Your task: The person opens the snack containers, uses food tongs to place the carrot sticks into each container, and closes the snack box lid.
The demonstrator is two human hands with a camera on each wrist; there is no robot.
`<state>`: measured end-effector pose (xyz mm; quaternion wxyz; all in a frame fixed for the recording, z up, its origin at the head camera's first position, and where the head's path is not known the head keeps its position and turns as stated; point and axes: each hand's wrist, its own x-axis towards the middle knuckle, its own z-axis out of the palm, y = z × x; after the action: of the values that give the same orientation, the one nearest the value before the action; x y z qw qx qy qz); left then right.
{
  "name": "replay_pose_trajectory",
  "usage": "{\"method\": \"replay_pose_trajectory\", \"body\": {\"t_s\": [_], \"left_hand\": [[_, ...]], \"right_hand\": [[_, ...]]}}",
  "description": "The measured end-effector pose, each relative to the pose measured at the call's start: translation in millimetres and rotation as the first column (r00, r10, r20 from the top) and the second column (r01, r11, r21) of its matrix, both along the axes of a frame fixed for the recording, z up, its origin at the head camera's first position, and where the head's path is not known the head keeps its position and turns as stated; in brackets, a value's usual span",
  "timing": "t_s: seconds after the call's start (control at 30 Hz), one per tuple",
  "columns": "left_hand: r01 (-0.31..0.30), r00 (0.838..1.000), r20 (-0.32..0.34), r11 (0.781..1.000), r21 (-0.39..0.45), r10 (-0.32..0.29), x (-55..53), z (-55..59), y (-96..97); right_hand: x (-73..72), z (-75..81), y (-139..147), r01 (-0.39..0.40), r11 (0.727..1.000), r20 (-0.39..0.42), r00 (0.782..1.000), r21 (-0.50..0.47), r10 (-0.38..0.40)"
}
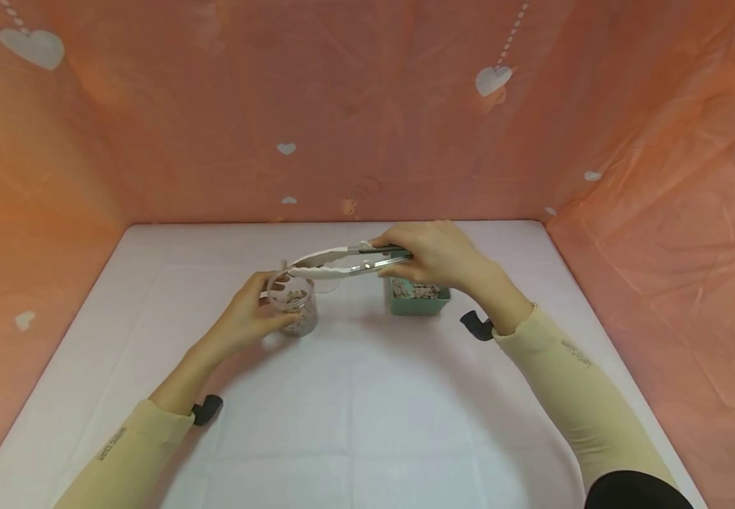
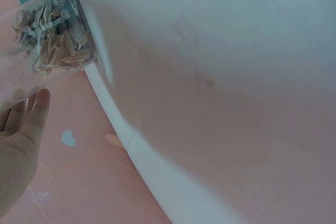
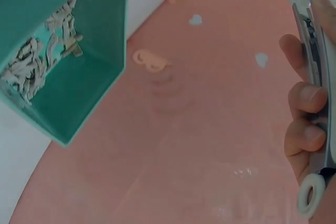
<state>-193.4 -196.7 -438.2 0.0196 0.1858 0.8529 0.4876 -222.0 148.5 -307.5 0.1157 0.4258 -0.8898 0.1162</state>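
Note:
My left hand (image 1: 249, 318) grips a clear jar (image 1: 307, 326) from its left side, thumb in front. Greyish-brown dried strips (image 2: 55, 38) lie in the jar's bottom. My right hand (image 1: 434, 254) holds metal tongs (image 1: 367, 266) with white tips, laid nearly level and pointing left. Those tips are over the jar's mouth; whether they pinch anything cannot be made out. Below the right hand stands a green rectangular container (image 1: 418, 307), partly hidden by it. In the right wrist view, pale dried strips (image 3: 31, 72) lie in this container, and several fingers (image 3: 307, 98) curl round the tongs' handles.
A white-covered table (image 1: 348, 410) carries everything. Orange-pink sheeting (image 1: 367, 106) with white hearts rises behind the table and along both sides. Each wrist wears a black device, and a black round object (image 1: 637, 491) shows at the lower right.

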Motion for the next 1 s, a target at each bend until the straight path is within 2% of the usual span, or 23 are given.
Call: {"method": "replay_pose_trajectory", "body": {"t_s": [0.2,0.43,0.67,1.0], "left_hand": [[0.004,1.0,-0.017,1.0,0.01,-0.004,0.0,-1.4,2.3],[0.001,1.0,0.019,1.0,-0.007,-0.001,0.3,0.8,1.4],[0.005,0.999,0.035,1.0,0.001,-0.005,1.0,1.3,0.6],[-0.006,1.0,0.0,1.0,-0.021,0.006,0.8,1.2,2.9]], "right_hand": [[-1.9,-8.9,-6.2,-0.008,1.0,-0.022,1.0,0.013,0.008],[-2.7,-16.4,-9.5,0.024,0.999,0.031,0.999,0.041,-0.025],[-3.1,-18.0,-9.7,0.018,0.999,0.057,0.998,0.05,-0.021],[-1.4,-19.6,-6.0,0.045,0.998,0.06,0.997,0.046,-0.047]]}}
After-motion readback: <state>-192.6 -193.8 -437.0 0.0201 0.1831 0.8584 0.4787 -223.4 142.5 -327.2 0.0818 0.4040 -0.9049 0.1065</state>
